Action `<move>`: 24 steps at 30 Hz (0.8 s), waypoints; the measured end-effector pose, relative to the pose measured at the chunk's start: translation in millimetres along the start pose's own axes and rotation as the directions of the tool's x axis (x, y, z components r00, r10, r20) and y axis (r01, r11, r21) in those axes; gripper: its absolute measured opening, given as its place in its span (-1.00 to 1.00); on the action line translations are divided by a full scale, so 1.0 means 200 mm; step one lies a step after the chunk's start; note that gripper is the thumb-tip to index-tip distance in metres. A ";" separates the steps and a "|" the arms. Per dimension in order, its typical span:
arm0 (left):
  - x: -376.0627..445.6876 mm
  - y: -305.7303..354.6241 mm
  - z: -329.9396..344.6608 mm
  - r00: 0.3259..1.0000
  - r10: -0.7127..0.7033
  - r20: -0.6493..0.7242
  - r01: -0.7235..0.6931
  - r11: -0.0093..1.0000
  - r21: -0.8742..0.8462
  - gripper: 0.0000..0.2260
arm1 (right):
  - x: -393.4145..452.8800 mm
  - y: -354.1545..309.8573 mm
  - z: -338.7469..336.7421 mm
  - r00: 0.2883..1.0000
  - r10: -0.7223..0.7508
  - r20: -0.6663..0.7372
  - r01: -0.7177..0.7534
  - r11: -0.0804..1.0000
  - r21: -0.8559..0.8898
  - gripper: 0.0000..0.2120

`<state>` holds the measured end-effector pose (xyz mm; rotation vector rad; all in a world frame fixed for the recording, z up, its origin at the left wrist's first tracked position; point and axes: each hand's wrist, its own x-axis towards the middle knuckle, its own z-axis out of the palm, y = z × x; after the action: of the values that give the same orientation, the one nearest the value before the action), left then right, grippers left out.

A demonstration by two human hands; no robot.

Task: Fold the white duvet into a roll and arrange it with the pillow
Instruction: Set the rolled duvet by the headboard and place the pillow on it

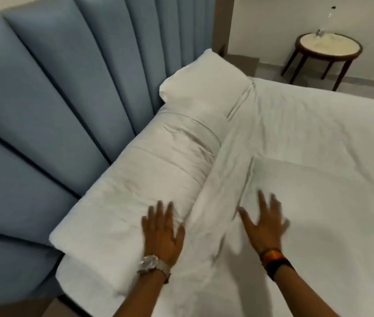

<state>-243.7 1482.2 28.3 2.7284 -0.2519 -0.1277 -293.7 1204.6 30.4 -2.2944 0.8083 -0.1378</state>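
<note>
White cotton lies under both palms. The left hand (163,234) is spread flat, fingers apart, pressing on the near part of the rolled duvet (149,179); it grasps nothing, only rests on the cloth. A silver watch (153,265) sits on that wrist. The right hand (265,227) is likewise splayed wide and holds nothing, lying on or just over the bed sheet (307,133) beside the roll; its fingers are blurred, so I cannot tell whether they touch the cloth. An orange and black band (274,260) circles the right wrist.

The duvet forms a long, thick bolster along the head of the bed, tight against the blue padded headboard (44,99). Faint creases and bands cross its top. At its far end the white pillow (204,88) sits partly on the roll and leans against the headboard, one corner pointing up.

A narrow valley in the sheet runs along the roll's inner edge, between the two hands. A squarish fold line shows in the sheet just beyond the right fingertips. The rest of the mattress spreads away to the right, lightly wrinkled.

Past the far corner of the bed stands a small round side table (328,49) with dark wooden legs and a pale top, close to the wall. Something clear, perhaps glass, stands on it, too blurred to name.
</note>
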 end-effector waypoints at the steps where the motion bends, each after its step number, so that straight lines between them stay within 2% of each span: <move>1: -0.05 0.13 0.08 0.997 0.069 0.039 -0.069 0.998 -0.002 -0.33 | -0.08 0.19 -0.12 0.994 0.092 -0.061 -0.093 0.995 -0.020 -0.15; 3: -0.15 0.40 0.27 0.972 0.090 0.217 -0.078 0.995 -0.065 -0.34 | -0.23 0.57 -0.37 0.953 0.285 -0.102 -0.292 0.955 -0.059 -0.04; 4: -0.20 0.52 0.37 0.947 0.055 0.316 -0.024 0.995 -0.101 -0.31 | -0.30 0.75 -0.47 0.920 0.383 -0.080 -0.387 0.921 -0.044 0.02; 6: -0.25 0.69 0.52 0.879 -0.075 0.471 0.169 0.972 -0.161 -0.20 | -0.39 1.01 -0.60 0.851 0.524 0.025 -0.523 0.843 0.122 0.14; 8: -0.27 0.83 0.61 0.804 -0.184 0.566 0.373 0.897 -0.237 -0.06 | -0.44 1.18 -0.67 0.811 0.555 0.184 -0.584 0.757 0.294 0.22; 10: -0.28 0.88 0.64 0.768 -0.271 0.580 0.511 0.805 -0.300 0.08 | -0.46 1.27 -0.67 0.803 0.516 0.298 -0.596 0.702 0.390 0.20; 12: -0.28 0.92 0.60 0.770 -0.301 0.563 0.561 0.739 -0.372 0.16 | -0.47 1.28 -0.65 0.839 0.472 0.270 -0.541 0.673 0.505 0.13; 16: -0.28 1.12 0.39 0.874 -0.244 0.421 0.455 0.717 -0.528 0.15 | -0.49 1.11 -0.68 0.910 0.404 0.094 -0.350 0.626 0.697 0.03; 20: -0.21 1.35 -0.04 0.990 -0.088 0.114 0.141 0.748 -0.649 -0.30 | -0.48 0.75 -0.86 0.941 0.339 -0.006 -0.215 0.609 0.764 -0.09; 24: -0.12 1.34 -0.63 0.984 0.019 -0.177 -0.125 0.777 -0.617 -0.37 | -0.42 0.29 -0.95 0.970 0.209 -0.123 -0.041 0.640 0.767 -0.20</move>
<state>-294.3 1292.5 250.6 2.0396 -0.2179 0.0322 -448.9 1111.6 147.6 -1.4159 0.8034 -0.5514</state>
